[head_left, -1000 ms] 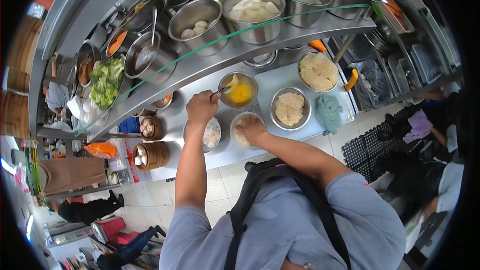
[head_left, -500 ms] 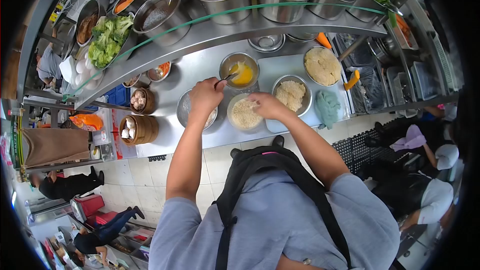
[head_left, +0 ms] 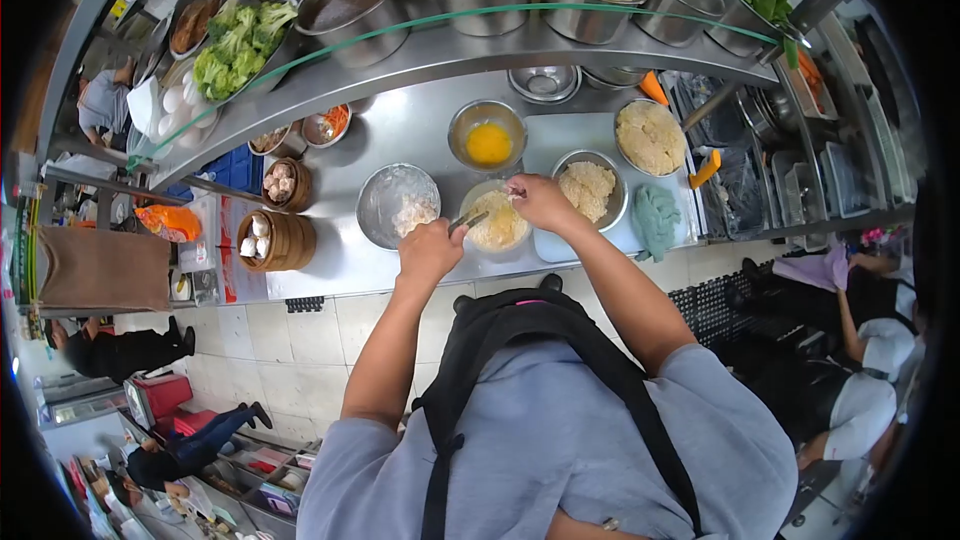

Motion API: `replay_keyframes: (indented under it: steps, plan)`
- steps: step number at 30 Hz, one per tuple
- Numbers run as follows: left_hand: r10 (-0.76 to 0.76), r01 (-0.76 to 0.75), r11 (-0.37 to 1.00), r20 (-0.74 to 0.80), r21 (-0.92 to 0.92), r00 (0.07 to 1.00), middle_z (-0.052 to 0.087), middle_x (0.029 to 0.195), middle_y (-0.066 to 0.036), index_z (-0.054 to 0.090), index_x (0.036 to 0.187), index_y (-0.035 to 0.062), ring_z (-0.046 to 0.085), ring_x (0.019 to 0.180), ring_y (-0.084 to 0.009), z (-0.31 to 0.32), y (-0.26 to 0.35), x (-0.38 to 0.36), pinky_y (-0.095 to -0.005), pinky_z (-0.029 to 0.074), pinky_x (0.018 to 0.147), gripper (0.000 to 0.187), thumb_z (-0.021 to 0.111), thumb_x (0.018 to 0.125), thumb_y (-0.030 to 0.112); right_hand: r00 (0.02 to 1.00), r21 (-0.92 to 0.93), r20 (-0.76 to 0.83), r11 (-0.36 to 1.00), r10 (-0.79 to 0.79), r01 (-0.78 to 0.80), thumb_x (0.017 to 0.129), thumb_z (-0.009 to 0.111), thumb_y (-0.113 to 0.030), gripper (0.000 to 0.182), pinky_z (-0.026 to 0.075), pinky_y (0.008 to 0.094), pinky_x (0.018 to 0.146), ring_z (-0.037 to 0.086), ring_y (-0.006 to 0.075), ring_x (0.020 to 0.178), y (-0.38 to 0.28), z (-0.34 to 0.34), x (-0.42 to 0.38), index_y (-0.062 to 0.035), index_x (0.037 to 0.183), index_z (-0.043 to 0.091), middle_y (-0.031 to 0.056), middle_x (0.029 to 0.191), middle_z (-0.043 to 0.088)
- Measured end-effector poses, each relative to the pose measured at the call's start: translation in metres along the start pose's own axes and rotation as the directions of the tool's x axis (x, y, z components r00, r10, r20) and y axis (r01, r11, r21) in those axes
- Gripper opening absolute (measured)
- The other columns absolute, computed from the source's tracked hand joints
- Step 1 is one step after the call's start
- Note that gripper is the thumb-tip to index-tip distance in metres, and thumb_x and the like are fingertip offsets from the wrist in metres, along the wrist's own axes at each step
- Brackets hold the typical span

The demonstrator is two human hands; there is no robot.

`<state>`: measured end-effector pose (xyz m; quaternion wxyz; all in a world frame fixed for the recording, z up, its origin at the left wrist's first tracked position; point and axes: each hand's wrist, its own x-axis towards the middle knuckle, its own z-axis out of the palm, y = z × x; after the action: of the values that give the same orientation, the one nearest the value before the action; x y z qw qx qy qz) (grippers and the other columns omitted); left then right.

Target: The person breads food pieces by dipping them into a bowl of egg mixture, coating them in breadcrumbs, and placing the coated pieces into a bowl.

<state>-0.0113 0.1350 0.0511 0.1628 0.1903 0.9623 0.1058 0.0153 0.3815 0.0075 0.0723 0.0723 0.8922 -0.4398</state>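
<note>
My left hand (head_left: pixel 430 252) grips a thin metal utensil (head_left: pixel 468 223), whose exact kind I cannot make out. It points over the bowl of pale breadcrumbs (head_left: pixel 506 233), where a wet yellowish patch shows. My right hand (head_left: pixel 545 204) is above that bowl's right side, fingers pinched together with pale crumbs at the tips. Behind stands a steel bowl of beaten egg (head_left: pixel 489 143). Left of the crumbs, a steel bowl (head_left: pixel 385 202) holds white floury pieces. On the right, another steel bowl holds crumb-coated pieces (head_left: pixel 588 191).
A larger bowl of crumbs (head_left: pixel 650 136) and a green cloth (head_left: pixel 654 216) are at the right, by a white board (head_left: pixel 560 135). Bamboo steamers (head_left: pixel 285 242) stand left. A steel shelf (head_left: pixel 440 58) with pots overhangs the back. Other people are at both sides.
My left hand has moved with the utensil from the egg bowl down to the crumb bowl. My right hand has lifted slightly from the crumbs. A yellowish wet patch now shows there.
</note>
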Motion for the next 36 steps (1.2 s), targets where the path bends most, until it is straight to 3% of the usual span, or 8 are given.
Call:
replay_keyframes:
  steps: [3, 8, 15, 21, 24, 26, 30, 36]
  plan:
    - [-0.034, 0.029, 0.997, -0.067, -0.07, 0.997, 0.073, 0.086, -0.022, 0.073, 0.093, 0.0038, 0.071, 0.088, -0.0415, -0.017, -0.015, -0.01, -0.0512, 0.055, 0.08, 0.043, 0.064, 0.095, 0.045, 0.993, -0.154, 0.097, 0.985, -0.061, 0.076, 0.085, 0.06, -0.007, 0.041, 0.051, 0.044, 0.099, 0.065, 0.0352, 0.116, 0.008, 0.031, 0.019, -0.0058, 0.126, 0.066, 0.0206, 0.125, 0.067]
    - [-0.156, 0.132, 0.978, -0.146, -0.164, 0.977, 0.073, 0.088, -0.021, 0.074, 0.093, 0.0053, 0.07, 0.089, -0.0438, -0.027, -0.054, -0.026, -0.0518, 0.054, 0.08, 0.042, 0.063, 0.095, 0.046, 0.967, -0.568, 0.213, 0.823, 0.14, 0.006, 0.081, 0.065, -0.007, 0.072, 0.043, 0.0416, 0.114, 0.051, 0.0351, 0.138, 0.025, 0.094, 0.04, -0.0041, 0.15, 0.046, 0.0224, 0.146, 0.054]
    - [-0.322, 0.268, 0.915, -0.144, -0.303, 0.936, 0.074, 0.085, -0.02, 0.074, 0.094, 0.0057, 0.07, 0.088, -0.0429, -0.028, -0.084, -0.055, -0.0518, 0.053, 0.078, 0.043, 0.063, 0.096, 0.048, 0.899, -0.397, 0.394, 0.918, 0.189, -0.019, 0.075, 0.067, -0.002, 0.071, 0.045, 0.043, 0.111, 0.053, 0.0381, 0.134, -0.008, 0.069, 0.043, -0.0029, 0.144, 0.051, 0.0239, 0.141, 0.057]
    - [-0.362, 0.274, 0.887, -0.191, -0.372, 0.912, 0.071, 0.08, -0.022, 0.073, 0.09, 0.001, 0.068, 0.078, -0.0429, -0.019, -0.101, -0.067, -0.0489, 0.052, 0.072, 0.048, 0.064, 0.096, 0.048, 0.993, -0.576, 0.117, 0.815, 0.01, 0.06, 0.082, 0.063, -0.007, 0.054, 0.052, 0.0476, 0.1, 0.064, 0.0423, 0.115, -0.03, 0.069, 0.018, 0.0005, 0.135, 0.055, 0.0232, 0.121, 0.066]
    - [-0.356, 0.265, 0.889, -0.2, -0.373, 0.913, 0.071, 0.08, -0.022, 0.073, 0.09, 0.001, 0.068, 0.078, -0.043, -0.02, -0.103, -0.065, -0.0489, 0.052, 0.072, 0.049, 0.064, 0.096, 0.048, 0.987, -0.571, 0.157, 0.818, 0.026, 0.069, 0.083, 0.064, -0.011, 0.051, 0.053, 0.0478, 0.098, 0.066, 0.0423, 0.11, -0.006, 0.089, 0.031, 0.0012, 0.132, 0.057, 0.0229, 0.122, 0.067]
    - [-0.36, 0.261, 0.887, -0.216, -0.381, 0.907, 0.071, 0.08, -0.022, 0.073, 0.09, 0.0009, 0.068, 0.078, -0.0429, -0.022, -0.105, -0.067, -0.0488, 0.052, 0.072, 0.049, 0.064, 0.096, 0.048, 0.969, -0.441, 0.238, 0.881, -0.069, 0.171, 0.083, 0.064, -0.016, 0.034, 0.054, 0.0489, 0.091, 0.067, 0.0422, 0.105, 0.01, 0.081, 0.042, 0.0028, 0.111, 0.064, 0.0247, 0.115, 0.069]
    - [-0.374, 0.272, 0.88, -0.213, -0.389, 0.903, 0.071, 0.079, -0.022, 0.073, 0.091, 0.0008, 0.068, 0.077, -0.0427, -0.024, -0.108, -0.069, -0.0484, 0.052, 0.071, 0.048, 0.065, 0.096, 0.048, 0.958, -0.3, 0.284, 0.953, 0.049, 0.04, 0.081, 0.065, -0.019, 0.032, 0.053, 0.0461, 0.093, 0.067, 0.0408, 0.107, -0.001, 0.051, 0.058, 0.0012, 0.106, 0.069, 0.0243, 0.113, 0.07]
    - [-0.333, 0.215, 0.878, -0.224, -0.428, 0.916, 0.07, 0.079, -0.022, 0.073, 0.091, -0.0002, 0.067, 0.076, -0.0414, -0.024, -0.109, -0.064, -0.0466, 0.051, 0.07, 0.047, 0.066, 0.096, 0.047, 0.86, -0.258, 0.51, 0.949, -0.025, 0.181, 0.082, 0.063, -0.018, 0.028, 0.053, 0.0468, 0.092, 0.069, 0.0405, 0.104, 0.012, 0.097, 0.06, -0.0021, 0.102, 0.074, 0.0243, 0.111, 0.072]
